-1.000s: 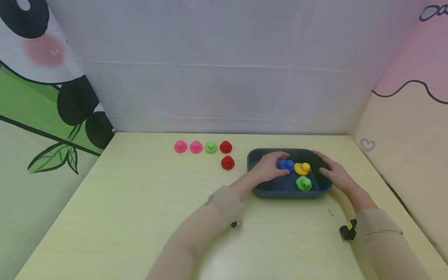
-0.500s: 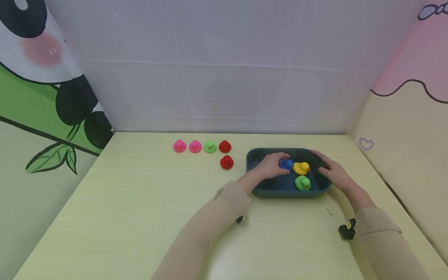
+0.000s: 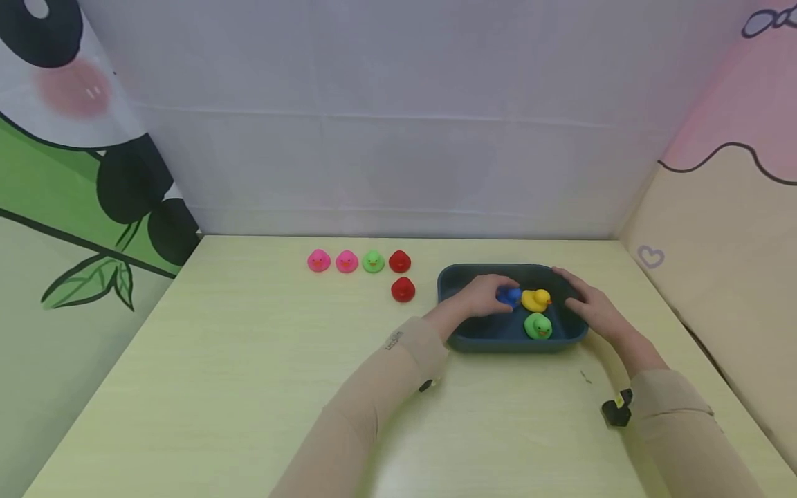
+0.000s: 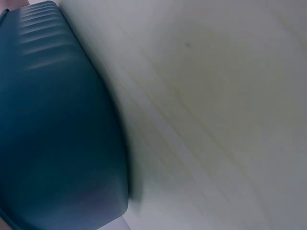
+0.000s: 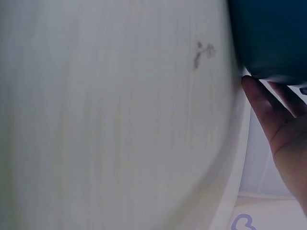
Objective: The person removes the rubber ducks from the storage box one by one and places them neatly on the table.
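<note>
In the head view, my left hand (image 3: 484, 296) reaches into a dark blue tray (image 3: 486, 340), its thumb and fingers round a blue rubber duck (image 3: 512, 297), partly hidden by them. Right beside it sits a yellow rubber duck (image 3: 536, 300), and a green rubber duck (image 3: 538, 326) is nearer the tray's front wall. My right hand (image 3: 596, 310) holds the tray's right end by the rim. The right wrist view shows fingers (image 5: 264, 108) against the tray's outer wall (image 5: 276, 43). Only the tray's outside (image 4: 62, 124) fills the left wrist view's left part; the left hand's grip is not visible there.
Left of the tray, a row runs along the table's back: two pink ducks (image 3: 333, 261), a light green duck (image 3: 373, 261) and a red duck (image 3: 400, 261). Another red duck (image 3: 402, 290) stands in front of that one. A pale cloth wall (image 3: 405, 173) rises behind the table (image 3: 218, 360).
My left forearm has shifted slightly to the right, and the left fingers cover more of the blue duck. The right hand and the tray hold their places.
</note>
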`<state>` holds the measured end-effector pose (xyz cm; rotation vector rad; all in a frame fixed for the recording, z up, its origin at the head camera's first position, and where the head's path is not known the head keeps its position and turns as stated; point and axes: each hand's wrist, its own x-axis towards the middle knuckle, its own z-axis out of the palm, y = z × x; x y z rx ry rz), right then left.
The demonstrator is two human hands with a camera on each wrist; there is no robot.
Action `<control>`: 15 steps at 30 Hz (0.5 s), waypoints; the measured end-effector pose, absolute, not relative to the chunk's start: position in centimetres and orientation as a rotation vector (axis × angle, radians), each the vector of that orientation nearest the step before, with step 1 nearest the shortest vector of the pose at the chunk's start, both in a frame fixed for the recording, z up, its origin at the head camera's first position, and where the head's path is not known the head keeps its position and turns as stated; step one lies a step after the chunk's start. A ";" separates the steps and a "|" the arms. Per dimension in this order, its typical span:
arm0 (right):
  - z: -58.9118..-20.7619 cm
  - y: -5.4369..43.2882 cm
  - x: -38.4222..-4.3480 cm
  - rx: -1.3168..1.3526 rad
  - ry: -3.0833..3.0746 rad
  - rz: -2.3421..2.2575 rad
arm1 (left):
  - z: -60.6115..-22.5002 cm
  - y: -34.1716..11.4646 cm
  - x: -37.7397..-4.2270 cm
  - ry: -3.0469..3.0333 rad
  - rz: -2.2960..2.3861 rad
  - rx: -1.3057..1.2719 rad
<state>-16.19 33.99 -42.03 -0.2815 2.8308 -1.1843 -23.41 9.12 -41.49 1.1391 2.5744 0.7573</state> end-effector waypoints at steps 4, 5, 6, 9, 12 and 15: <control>-41.9 33.9 -16.1 -0.278 2.841 -1.178 | -41.5 9.0 -23.4 2.570 0.768 1.157; -41.9 33.9 -16.1 -0.280 2.841 -1.181 | -41.4 9.0 -23.4 2.570 0.772 1.159; -41.9 33.9 -16.1 -0.283 2.844 -1.180 | -41.4 9.0 -23.4 2.570 0.774 1.159; -41.9 33.9 -16.1 -0.290 2.848 -1.180 | -41.4 8.9 -23.4 2.571 0.779 1.154; -42.0 33.9 -16.1 -0.297 2.852 -1.174 | -41.4 8.8 -23.4 2.568 0.792 1.151; -42.0 33.9 -16.1 -0.298 2.852 -1.170 | -41.5 8.7 -23.4 2.564 0.812 1.152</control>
